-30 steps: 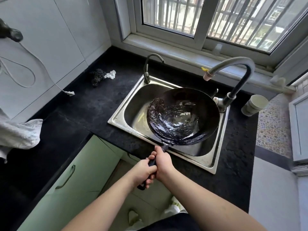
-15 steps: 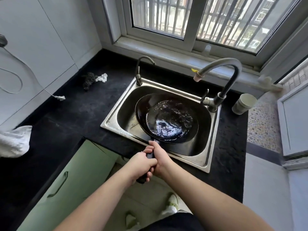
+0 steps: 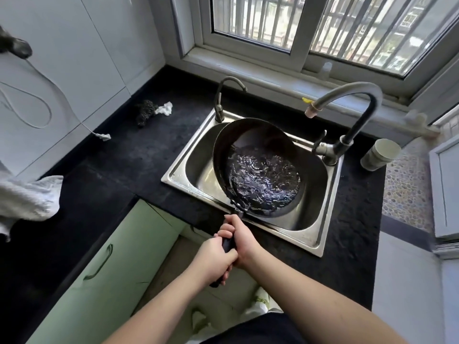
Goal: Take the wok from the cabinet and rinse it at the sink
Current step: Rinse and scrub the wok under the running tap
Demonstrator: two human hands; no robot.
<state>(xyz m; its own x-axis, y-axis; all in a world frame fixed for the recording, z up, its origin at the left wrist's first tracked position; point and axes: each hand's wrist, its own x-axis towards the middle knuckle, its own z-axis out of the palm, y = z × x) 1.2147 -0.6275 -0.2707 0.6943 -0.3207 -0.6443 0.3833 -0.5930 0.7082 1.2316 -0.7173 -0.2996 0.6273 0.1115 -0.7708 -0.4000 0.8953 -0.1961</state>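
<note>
A large black wok (image 3: pixel 258 145) hangs over the steel sink (image 3: pixel 323 219), tilted with its left rim raised. Water swirls in its bowl, gathered toward the lower right. Its dark handle reaches toward me past the sink's front edge. My right hand (image 3: pixel 242 238) grips the handle close to the wok. My left hand (image 3: pixel 214 260) grips the handle just behind it, nearer to me. The tall grey faucet (image 3: pixel 352 112) arches over the sink's back right, its spout above the wok's far rim. No stream of water shows from it.
A small second tap (image 3: pixel 221 100) stands at the sink's back left. On the black counter lie a dark scrubber with a white scrap (image 3: pixel 151 111), a white cloth (image 3: pixel 29 199) at far left and a pale cup (image 3: pixel 378 153) right of the faucet. Green cabinet doors (image 3: pixel 104 269) sit below.
The wok has swung from tilting right, through lying low in the sink, to left rim raised. The water sloshed across its bowl. Both hands kept their grip on the handle.
</note>
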